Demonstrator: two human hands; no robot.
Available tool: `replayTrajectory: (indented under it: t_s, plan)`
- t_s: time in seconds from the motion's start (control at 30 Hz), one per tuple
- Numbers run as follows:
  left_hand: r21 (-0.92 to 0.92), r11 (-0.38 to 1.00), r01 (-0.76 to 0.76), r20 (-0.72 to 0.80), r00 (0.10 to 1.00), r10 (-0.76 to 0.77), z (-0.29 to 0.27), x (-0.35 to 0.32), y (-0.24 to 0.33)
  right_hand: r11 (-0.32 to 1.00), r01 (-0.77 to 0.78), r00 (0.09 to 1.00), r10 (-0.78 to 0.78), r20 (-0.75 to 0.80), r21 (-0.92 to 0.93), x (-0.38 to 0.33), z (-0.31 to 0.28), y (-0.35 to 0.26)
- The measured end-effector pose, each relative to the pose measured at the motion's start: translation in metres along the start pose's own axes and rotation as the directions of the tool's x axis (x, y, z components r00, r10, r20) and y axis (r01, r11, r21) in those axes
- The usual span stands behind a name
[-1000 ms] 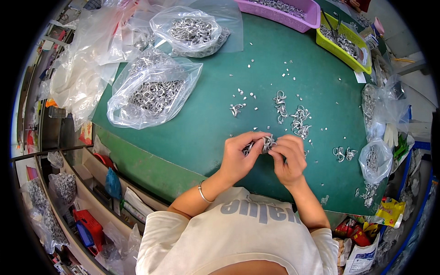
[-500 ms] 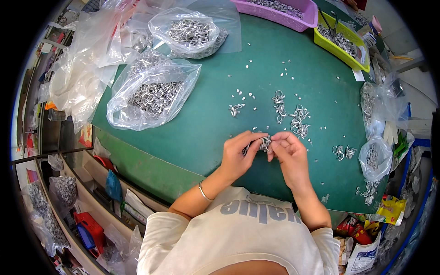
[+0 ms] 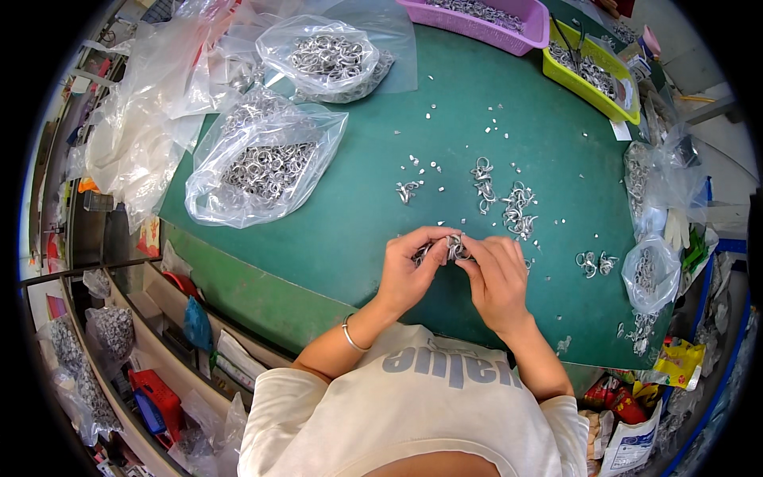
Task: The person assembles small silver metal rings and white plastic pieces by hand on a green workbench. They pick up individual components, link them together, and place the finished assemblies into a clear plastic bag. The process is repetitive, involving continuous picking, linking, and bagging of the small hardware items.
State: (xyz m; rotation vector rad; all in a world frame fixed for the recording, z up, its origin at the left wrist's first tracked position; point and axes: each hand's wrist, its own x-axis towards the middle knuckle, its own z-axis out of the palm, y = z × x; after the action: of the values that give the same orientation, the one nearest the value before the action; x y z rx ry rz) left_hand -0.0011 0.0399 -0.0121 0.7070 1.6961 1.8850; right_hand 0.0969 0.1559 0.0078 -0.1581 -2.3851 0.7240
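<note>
My left hand (image 3: 407,269) is closed on a small bunch of silver metal rings (image 3: 455,248) near the front of the green table. Bent fingers of my right hand (image 3: 499,278) pinch the right end of the same bunch, so both hands meet around it. Parts of the rings are hidden by the fingers. Just beyond my hands lie a pile of rings (image 3: 519,208), a narrower row of rings (image 3: 482,184) and a small cluster (image 3: 408,191). Tiny silver bits (image 3: 435,165) are scattered among them.
Two open clear bags of rings (image 3: 266,171) stand at the left of the green table (image 3: 358,159). A purple basket (image 3: 520,44) and a yellow-green basket (image 3: 572,75) with rings sit at the far right. Another bag (image 3: 652,274) lies on the right edge. Shelves with bags (image 3: 111,330) stand left.
My right hand has shifted slightly left and turned, its fingers now bent over the bunch of rings. My left hand still holds the bunch in nearly the same place.
</note>
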Motion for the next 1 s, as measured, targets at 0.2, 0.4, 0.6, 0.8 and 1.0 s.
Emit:
replayTrajectory:
  t_s: [0.2, 0.4, 0.6, 0.8, 1.0]
  plan:
    - [0.054, 0.997, -0.061, -0.010, 0.998, 0.062, 0.002, -0.004, 0.005, 1.000, 0.030, 0.991, -0.031, -0.127, -0.002, -0.006, 0.005, 0.003]
    - [0.016, 0.991, -0.136, -0.029, 0.990, 0.137, 0.004, -0.006, 0.003, 0.978, 0.068, 0.985, -0.035, -0.166, 0.196, -0.002, 0.006, -0.004]
    - [0.209, 0.946, -0.247, 0.024, 0.969, 0.248, 0.003, -0.008, 0.008, 0.409, -0.487, 0.765, 0.626, 0.151, 0.772, -0.005, 0.002, -0.015]
    - [0.113, 0.979, -0.171, -0.038, 0.984, 0.176, 0.003, -0.007, 0.002, 0.905, -0.208, 0.977, 0.209, 0.038, 0.371, 0.001, -0.007, -0.017]
    - [0.077, 0.989, -0.129, -0.032, 0.991, 0.132, 0.004, -0.007, 0.002, 0.995, 0.097, 0.995, -0.097, -0.022, 0.000, 0.002, 0.000, -0.004]
